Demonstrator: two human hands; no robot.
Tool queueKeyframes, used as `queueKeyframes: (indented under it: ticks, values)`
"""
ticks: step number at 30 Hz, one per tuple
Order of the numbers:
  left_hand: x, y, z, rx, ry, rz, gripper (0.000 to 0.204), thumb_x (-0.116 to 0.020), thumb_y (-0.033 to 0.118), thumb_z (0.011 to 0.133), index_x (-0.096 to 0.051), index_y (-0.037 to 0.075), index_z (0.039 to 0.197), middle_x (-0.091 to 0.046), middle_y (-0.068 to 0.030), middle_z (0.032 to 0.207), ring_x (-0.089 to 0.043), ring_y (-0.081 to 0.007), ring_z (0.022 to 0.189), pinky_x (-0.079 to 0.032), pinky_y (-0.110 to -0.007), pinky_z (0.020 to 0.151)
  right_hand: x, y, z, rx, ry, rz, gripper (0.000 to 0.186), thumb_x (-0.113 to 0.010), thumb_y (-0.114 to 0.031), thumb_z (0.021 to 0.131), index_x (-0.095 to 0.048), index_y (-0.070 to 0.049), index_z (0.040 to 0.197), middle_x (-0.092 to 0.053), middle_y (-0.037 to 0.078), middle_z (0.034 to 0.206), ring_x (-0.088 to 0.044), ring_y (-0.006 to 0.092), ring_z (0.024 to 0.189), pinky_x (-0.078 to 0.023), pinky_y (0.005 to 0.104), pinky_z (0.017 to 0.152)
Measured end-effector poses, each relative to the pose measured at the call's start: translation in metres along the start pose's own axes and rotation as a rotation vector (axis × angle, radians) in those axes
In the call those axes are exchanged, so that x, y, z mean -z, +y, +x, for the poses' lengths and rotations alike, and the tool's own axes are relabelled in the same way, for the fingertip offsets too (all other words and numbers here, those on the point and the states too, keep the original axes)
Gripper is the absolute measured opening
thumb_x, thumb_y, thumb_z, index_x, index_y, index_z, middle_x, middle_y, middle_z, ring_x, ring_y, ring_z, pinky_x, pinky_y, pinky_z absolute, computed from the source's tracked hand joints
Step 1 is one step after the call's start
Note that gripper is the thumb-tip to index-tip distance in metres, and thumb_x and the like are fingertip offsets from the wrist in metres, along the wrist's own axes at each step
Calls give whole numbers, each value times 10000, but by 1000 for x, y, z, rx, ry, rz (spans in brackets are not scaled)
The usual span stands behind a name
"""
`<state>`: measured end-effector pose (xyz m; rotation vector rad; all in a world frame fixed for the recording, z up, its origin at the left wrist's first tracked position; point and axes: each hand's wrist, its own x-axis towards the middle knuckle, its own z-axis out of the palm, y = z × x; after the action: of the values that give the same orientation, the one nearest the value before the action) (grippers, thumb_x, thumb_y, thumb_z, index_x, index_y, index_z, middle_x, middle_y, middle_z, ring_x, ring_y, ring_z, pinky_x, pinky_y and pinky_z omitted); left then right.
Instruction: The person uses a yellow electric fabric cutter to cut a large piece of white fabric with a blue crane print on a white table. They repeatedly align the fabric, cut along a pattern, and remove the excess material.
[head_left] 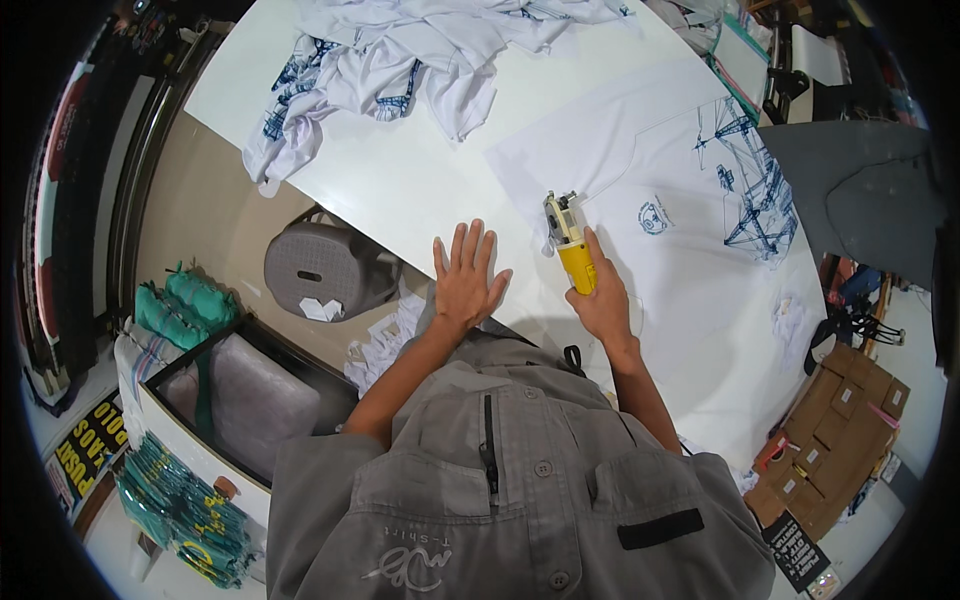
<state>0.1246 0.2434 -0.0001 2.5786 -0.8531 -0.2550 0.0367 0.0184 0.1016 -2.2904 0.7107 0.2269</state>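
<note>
My right hand (606, 312) is wrapped round the yellow body of a handheld electric fabric cutter (577, 262). The cutter's metal head points away from me and rests at the near left part of a white fabric sheet (590, 150). Blue line drawings and a small round blue emblem are printed on that sheet, which lies spread over the white table (400, 175). To the left of the cutter, my left hand (464, 285) is at the table's near edge, palm down, fingers spread and holding nothing.
A heap of white and blue printed fabric (400, 50) covers the table's far left. Left of the table stand a grey stool (315, 268), white scraps (385, 340) and an open drawer (255, 395). Stacked brown cardboard (835, 430) is at the right.
</note>
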Motion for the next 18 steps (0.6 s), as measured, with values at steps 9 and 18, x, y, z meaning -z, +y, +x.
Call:
queueKeyframes:
  ticks: [9, 18]
  values:
    - [31, -21, 51, -94, -55, -196, 566, -675, 359, 982, -547, 39, 1430, -476, -167, 1499, -415, -369, 1400, -262, -582, 1202, -11, -50, 86, -3, 20, 3, 1053, -733, -99, 777, -255, -330, 1686, -643, 194, 1127, -657, 421, 1070, -528, 485, 944]
    - [22, -16, 138, -311, -18, 45, 735, -547, 450, 1053, -372, -6, 1602, -291, -200, 1707, -237, -370, 1596, -175, -612, 1279, 6, -65, 138, -18, 89, 407, 1094, -733, -56, 714, -299, -307, 1686, -574, 222, 1502, -648, 369, 1236, -512, 396, 1041]
